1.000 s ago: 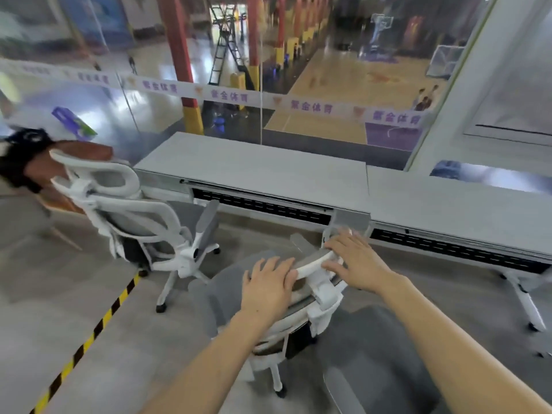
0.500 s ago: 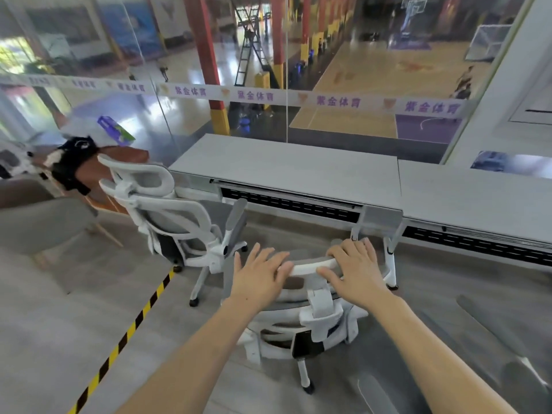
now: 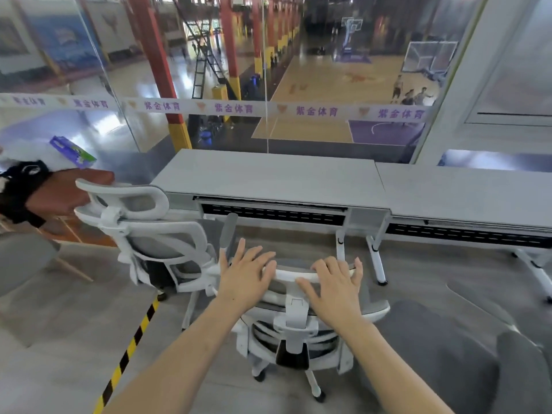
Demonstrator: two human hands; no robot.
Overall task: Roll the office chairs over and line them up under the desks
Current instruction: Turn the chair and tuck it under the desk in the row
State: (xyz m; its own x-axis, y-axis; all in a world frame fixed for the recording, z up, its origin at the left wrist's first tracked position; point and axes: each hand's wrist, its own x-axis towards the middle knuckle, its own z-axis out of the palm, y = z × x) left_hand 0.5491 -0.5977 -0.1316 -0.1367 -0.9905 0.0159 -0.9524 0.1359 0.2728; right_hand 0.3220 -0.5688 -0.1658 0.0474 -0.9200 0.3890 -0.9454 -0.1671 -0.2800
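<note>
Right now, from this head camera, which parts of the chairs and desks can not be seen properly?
Head view only:
- chair under the left hand and right hand: seat mostly hidden by its own backrest.
- right desk: cut off by the right edge.
- grey chair, lower right: blurred and cut off by the frame.
- left chair: base partly hidden by its back.

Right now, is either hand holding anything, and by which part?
Nothing gripped: left hand and right hand press flat on the curved white headrest of the grey mesh office chair.
</note>
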